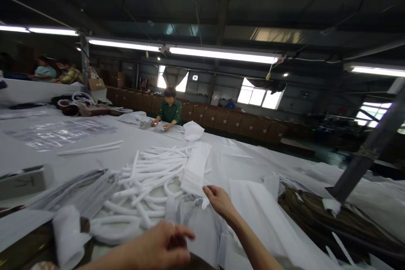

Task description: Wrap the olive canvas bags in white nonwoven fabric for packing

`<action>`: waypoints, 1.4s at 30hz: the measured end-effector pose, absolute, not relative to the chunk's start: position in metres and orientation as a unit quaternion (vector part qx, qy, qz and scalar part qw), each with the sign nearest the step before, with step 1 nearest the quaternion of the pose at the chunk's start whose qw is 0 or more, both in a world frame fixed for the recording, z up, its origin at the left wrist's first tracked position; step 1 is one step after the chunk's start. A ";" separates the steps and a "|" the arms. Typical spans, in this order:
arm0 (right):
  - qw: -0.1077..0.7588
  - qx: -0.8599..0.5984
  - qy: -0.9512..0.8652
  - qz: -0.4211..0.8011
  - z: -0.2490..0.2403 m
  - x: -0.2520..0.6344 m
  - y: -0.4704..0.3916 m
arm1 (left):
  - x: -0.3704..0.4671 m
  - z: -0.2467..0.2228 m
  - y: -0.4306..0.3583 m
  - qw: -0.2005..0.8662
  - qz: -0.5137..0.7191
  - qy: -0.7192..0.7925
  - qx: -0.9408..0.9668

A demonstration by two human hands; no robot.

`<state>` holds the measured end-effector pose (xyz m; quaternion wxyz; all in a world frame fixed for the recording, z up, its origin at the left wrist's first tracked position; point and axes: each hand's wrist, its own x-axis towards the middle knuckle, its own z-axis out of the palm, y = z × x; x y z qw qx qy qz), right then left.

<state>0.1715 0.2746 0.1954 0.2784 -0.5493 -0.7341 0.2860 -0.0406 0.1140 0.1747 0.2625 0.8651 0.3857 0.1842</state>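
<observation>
Clear plastic (pixel 202 228) lies spread near, white tubes (pixel 158 166) still loose beyond; left hand (pixel 164 242) looks released, right hand's (pixel 220 203) grip I cannot tell.

White tubes (pixel 158 163) and sheets (pixel 196 164) strew the table (pixel 95 161).

Left hand (pixel 167 244) low, loosely curled, right hand (pixel 217 199) farther forward, right forearm (pixel 251 236) slanting, bare.
</observation>
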 end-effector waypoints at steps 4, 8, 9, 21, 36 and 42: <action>0.283 -0.581 -0.696 0.312 0.191 0.150 0.356 | -0.095 0.205 0.264 0.370 0.396 0.551 0.635; 0.276 -0.600 -0.659 0.361 0.184 0.128 0.418 | -0.159 0.209 0.361 0.387 0.461 0.629 0.492; 0.272 -0.602 -0.650 0.375 0.184 0.123 0.430 | -0.174 0.209 0.377 0.388 0.473 0.646 0.456; 0.277 -0.584 -0.566 0.512 0.202 0.067 0.527 | -0.284 0.241 0.478 0.403 0.567 0.683 0.222; 0.299 -0.587 -0.487 0.573 0.174 -0.012 0.582 | -0.333 0.192 0.526 0.459 0.600 0.648 0.099; 0.313 -0.581 -0.458 0.595 0.157 -0.039 0.602 | -0.342 0.163 0.542 0.489 0.602 0.625 0.086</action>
